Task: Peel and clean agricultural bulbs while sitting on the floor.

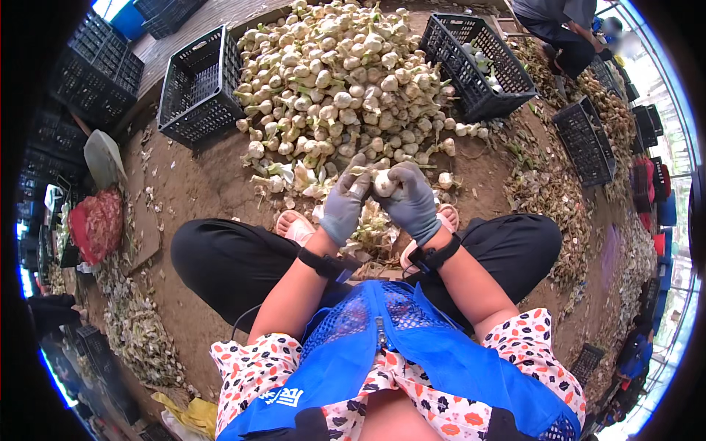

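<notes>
A garlic bulb (383, 184) with dirty outer skin is held between my two gloved hands, in front of a large heap of garlic bulbs (342, 82). My right hand (409, 193), in a grey glove, grips the bulb. On the other side, my left hand (348, 198) has its thumb and fingers pinched together at the stem or skin of the bulb; just what they pinch is partly hidden. Below the hands, loose garlic skins (375, 226) lie on the ground between my feet.
A black plastic crate (190, 118) stands left of the heap. Another crate (485, 105), holding some whiter bulbs, stands right of it. Farther right are a tilted crate (586, 143), piles of skins (543, 220) and a seated person (557, 33). A red mesh sack (96, 226) lies at left.
</notes>
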`<state>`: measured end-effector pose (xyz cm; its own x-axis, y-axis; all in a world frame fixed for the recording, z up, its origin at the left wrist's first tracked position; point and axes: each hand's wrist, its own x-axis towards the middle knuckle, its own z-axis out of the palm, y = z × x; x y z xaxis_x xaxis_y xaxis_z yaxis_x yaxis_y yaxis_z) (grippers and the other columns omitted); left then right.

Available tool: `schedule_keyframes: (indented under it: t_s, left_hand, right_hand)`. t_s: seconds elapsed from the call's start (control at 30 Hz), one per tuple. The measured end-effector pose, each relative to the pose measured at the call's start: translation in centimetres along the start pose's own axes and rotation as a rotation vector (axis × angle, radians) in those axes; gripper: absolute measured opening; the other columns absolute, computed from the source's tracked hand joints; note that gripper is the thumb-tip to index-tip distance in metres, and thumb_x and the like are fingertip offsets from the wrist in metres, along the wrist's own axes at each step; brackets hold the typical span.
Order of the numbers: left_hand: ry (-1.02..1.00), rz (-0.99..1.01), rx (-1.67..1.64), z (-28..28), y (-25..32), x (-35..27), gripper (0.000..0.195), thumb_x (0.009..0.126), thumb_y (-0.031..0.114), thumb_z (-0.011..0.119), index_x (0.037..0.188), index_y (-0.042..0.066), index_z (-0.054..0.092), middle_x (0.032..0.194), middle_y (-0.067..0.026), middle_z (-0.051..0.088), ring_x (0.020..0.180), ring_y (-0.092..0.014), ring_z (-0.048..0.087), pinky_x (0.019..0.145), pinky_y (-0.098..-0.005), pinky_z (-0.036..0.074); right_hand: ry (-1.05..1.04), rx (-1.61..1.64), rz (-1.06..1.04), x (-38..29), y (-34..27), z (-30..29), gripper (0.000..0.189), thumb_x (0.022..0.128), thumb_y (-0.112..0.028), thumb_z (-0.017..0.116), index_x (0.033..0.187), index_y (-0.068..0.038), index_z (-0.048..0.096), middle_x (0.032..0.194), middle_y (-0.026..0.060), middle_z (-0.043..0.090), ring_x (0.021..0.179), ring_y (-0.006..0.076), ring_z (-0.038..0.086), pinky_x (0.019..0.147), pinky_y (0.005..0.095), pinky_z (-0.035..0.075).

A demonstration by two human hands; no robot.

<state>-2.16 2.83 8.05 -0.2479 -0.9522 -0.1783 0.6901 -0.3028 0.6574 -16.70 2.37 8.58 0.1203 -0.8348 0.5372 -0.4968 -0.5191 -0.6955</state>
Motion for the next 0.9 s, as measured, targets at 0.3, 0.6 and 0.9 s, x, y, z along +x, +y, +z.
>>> schedule_keyframes:
  t_s: [0.3,0.6,0.9]
  left_hand:
    - [0.188,0.296,0.466,-0.9,-0.9,0.4,0.03,0.084,-0.01,0.05,0.112,0.001,0.052,0.099,-0.0032,0.06,0.093,-0.01,0.056,0.083,-0.0213,0.044]
    - [0.012,0.518,1.105,-1.8,1.0,0.3,0.024,0.071,-0.01,0.052,0.087,0.007,0.058,0.075,-0.0053,0.056,0.06,-0.015,0.052,0.056,-0.026,0.043]
    - [0.368,-0.238,1.972,-5.6,2.6,2.4,0.036,0.077,0.015,0.059,0.112,0.021,0.058,0.117,-0.0152,0.055,0.101,-0.034,0.056,0.086,-0.0418,0.044]
  right_hand:
    - [-0.246,0.623,0.538,-0.7,-0.4,0.2,0.057,0.07,-0.015,0.077,0.115,-0.005,0.044,0.103,0.0067,0.056,0.088,0.0156,0.057,0.078,0.0263,0.047]
    - [-0.524,1.014,0.827,0.2,1.8,-2.0,0.033,0.094,-0.032,0.049,0.103,-0.003,0.061,0.091,0.0006,0.063,0.078,0.0078,0.057,0.068,0.0214,0.046]
    - [-0.662,1.328,1.062,-0.8,-0.4,-1.7,0.05,0.089,-0.049,0.05,0.106,-0.002,0.058,0.084,0.0099,0.064,0.062,0.0169,0.061,0.057,0.028,0.051]
